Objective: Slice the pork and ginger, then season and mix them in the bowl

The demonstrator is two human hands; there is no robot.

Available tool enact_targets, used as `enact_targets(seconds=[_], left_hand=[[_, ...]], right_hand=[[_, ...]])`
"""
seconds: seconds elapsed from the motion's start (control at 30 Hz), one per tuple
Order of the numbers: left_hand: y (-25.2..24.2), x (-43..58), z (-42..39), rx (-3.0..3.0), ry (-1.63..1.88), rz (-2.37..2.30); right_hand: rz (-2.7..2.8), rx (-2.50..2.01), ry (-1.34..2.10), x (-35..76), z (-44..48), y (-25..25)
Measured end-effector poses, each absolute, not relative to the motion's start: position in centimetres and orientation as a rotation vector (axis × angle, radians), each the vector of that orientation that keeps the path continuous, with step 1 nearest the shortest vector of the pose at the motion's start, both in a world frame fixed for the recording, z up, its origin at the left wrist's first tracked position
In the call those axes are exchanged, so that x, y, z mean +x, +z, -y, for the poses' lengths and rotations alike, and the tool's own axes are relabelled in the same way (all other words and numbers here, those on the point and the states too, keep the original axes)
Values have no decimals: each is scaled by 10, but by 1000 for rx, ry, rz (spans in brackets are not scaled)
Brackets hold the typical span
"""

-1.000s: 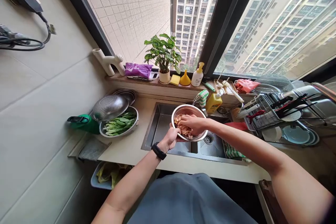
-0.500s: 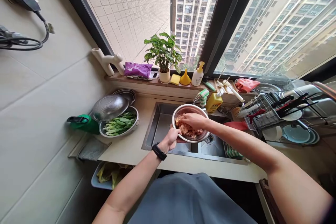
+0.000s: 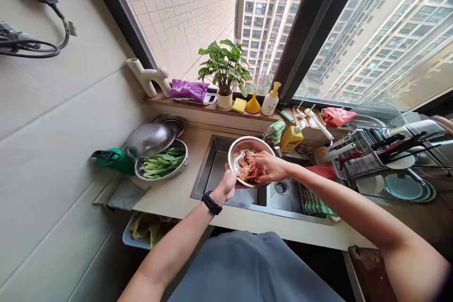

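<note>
A steel bowl (image 3: 255,143) of sliced raw meat (image 3: 247,168) is held above the sink, slightly tilted. My left hand (image 3: 229,184) grips its near left rim, thumb on the edge and the other fingers partly hidden beneath. Inside the bowl, my right hand (image 3: 273,166) has its fingers curled into the meat at the right side; the fingertips are partly hidden. A black band (image 3: 211,203) circles my left wrist.
Below the bowl lies a double sink (image 3: 208,170). Leafy greens (image 3: 163,162) fill a colander on the left, beside a tilted steel strainer (image 3: 150,139). A yellow detergent bottle (image 3: 290,138) stands behind the sink. A dish rack (image 3: 354,163) holds knives and bowls at right.
My right hand has shifted from the upper middle of the bowl toward its right side, pulling meat along and baring the bottom at left. The left hand keeps its grip; the view shifts slightly.
</note>
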State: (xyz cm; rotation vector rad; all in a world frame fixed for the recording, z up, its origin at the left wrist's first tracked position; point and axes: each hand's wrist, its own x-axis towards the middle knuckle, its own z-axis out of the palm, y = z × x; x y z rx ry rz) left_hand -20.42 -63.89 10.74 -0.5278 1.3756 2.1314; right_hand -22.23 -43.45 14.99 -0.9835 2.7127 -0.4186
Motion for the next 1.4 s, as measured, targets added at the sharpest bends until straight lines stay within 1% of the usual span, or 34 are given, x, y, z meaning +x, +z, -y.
enact_targets(seconds=[0.13,0.2,0.3,0.4,0.53,0.57,0.63,0.73,0.8,0.9,1.0,1.13,1.17,1.2,1.33,1.4], left_hand=[[110,-199,632,-434,2149,-1493],[111,-195,629,-384,2151,-1505],[110,-192,626,-356,2091,-1502],[110,-195,625,-371,2025,-1494],[111,-204,626,-412,2011,-1491],[111,-205,626,-418,2009,-1488],[110,-205,627,-430,2010,-1484],[109,-202,627,-425,2048,-1492],[110,-199,626,-401,2069,-1490],[113,-197,626,-374,2057,-1481],[116,-198,628,-391,2018,-1471],[119,-199,630,-417,1995,-1495],[119,-199,629,-414,2000,-1500],[118,-199,628,-410,2007,-1503],[116,-194,625,-398,2029,-1508],[116,-192,625,-392,2028,-1512]], right_hand=[[-3001,-280,-253,-224,453,129],[-2957,-166,-206,-231,459,118],[-2863,-289,-200,-245,457,115],[-2842,-475,-185,-253,453,124],[-2584,-1140,-176,-247,450,136],[-2514,-1214,-199,-245,449,136],[-2564,-1056,-256,-239,449,131],[-2797,-437,-241,-235,454,115],[-2840,-212,-229,-236,460,106],[-2824,-316,-214,-243,463,105],[-2802,-474,-178,-253,455,120],[-2649,-941,-203,-254,449,139],[-2622,-978,-225,-251,451,140],[-2639,-919,-247,-248,454,138],[-2851,-245,-253,-237,470,118],[-2846,-244,-218,-237,473,110]])
